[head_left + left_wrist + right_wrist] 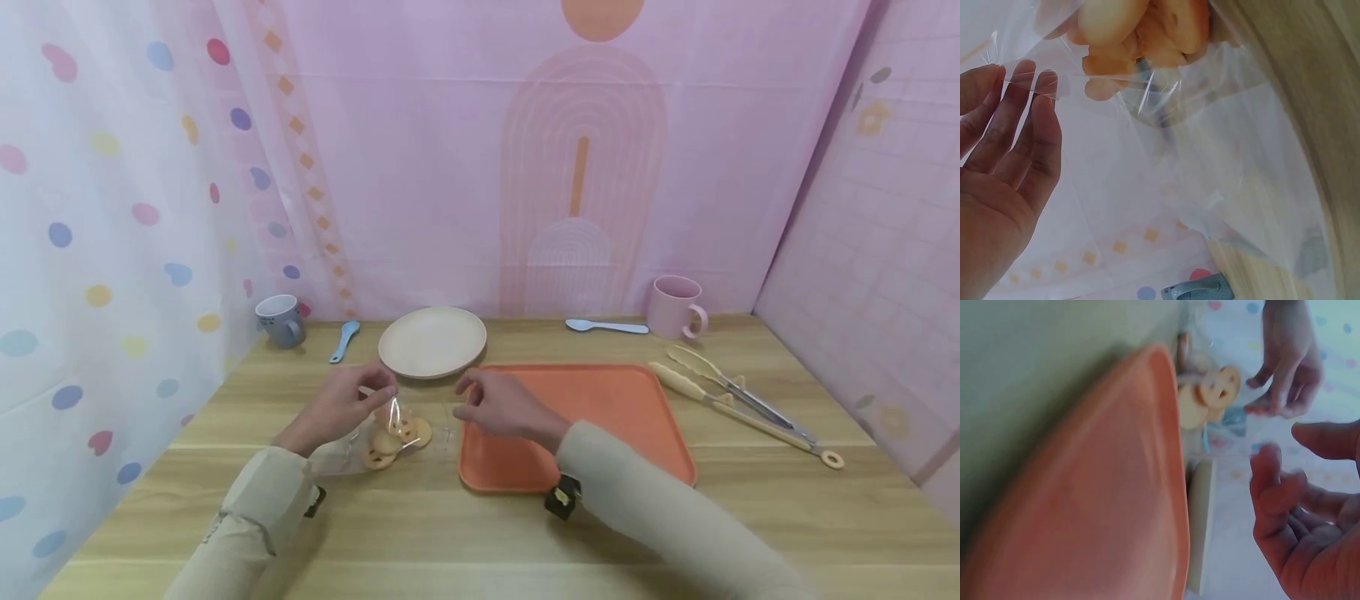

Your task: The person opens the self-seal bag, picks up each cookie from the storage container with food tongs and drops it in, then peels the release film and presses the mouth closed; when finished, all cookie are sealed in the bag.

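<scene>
Several golden cookies with holes, like toy biscuits, lie inside a clear plastic bag on the table left of the orange tray. My left hand pinches the bag's film between thumb and forefinger above the cookies; its other fingers are spread in the left wrist view. My right hand hovers over the tray's left edge, beside the bag. In the right wrist view, the right hand's thumb and bent fingers stand apart with a gap, and a thin edge of film reaches toward the forefinger.
Behind the bag stands a cream plate. A grey-blue mug and a blue spoon are at back left. At the right are a light blue spoon, a pink mug and cream-tipped tongs. Curtains border the table.
</scene>
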The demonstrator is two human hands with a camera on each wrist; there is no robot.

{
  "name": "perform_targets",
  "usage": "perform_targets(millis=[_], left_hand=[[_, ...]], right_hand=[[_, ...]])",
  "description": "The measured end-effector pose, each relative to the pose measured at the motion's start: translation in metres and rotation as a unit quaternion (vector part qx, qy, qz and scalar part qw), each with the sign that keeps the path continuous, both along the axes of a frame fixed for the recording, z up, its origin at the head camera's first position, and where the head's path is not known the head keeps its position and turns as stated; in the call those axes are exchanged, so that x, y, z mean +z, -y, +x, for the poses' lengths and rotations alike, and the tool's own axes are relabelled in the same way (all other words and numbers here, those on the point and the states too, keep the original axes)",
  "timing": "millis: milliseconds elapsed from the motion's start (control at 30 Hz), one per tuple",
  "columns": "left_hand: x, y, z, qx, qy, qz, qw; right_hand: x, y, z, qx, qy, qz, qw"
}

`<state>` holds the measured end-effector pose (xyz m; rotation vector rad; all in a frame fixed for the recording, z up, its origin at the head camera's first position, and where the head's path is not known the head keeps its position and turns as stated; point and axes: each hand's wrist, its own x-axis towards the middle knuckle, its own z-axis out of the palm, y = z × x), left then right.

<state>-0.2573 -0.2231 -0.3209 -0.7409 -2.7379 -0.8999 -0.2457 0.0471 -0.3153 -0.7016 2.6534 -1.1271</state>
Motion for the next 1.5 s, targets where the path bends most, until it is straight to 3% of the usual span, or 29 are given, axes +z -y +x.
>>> perform_targets(millis=[133, 333, 533, 667, 733, 900, 967, 1200, 1500], left_hand=[[-0.001, -0.001, 0.001, -0.01, 0.008, 0.005, 0.9999], [0.001, -0.001, 0.001, -0.013, 0.012, -0.001, 0.9998], [0.008, -0.002, -0.005, -0.026, 0.037, -0.06, 0.9972], [0.014, -0.013, -0.016, -0.011, 0.051, -0.085, 0.995], [0.014, -0.021, -0.022, -0.014, 0.068, -0.068, 0.9953], [0.008, -0.037, -0.035, -0.064, 0.113, -0.046, 0.9905], [0.005, -0.038, -0.037, -0.072, 0.114, -0.048, 0.9897], [-0.002, -0.034, -0.037, -0.059, 0.145, 0.005, 0.9877], [-0.005, -0.035, -0.037, -0.042, 0.173, 0.042, 0.9832]], right_hand=[[-0.002, 0.019, -0.017, -0.026, -0.029, 0.032, 0.9987], [-0.005, 0.037, -0.034, -0.028, -0.042, 0.052, 0.9974], [-0.008, 0.038, -0.043, -0.023, -0.044, 0.018, 0.9986], [-0.009, 0.036, -0.046, -0.016, -0.041, -0.014, 0.9989], [-0.009, 0.034, -0.047, -0.013, -0.036, -0.032, 0.9988], [-0.011, 0.033, -0.048, -0.018, -0.014, -0.081, 0.9964], [-0.012, 0.035, -0.049, -0.02, -0.001, -0.102, 0.9945], [-0.014, 0.038, -0.047, -0.036, 0.015, -0.152, 0.9877], [-0.015, 0.039, -0.044, -0.059, -0.027, -0.12, 0.9906]])
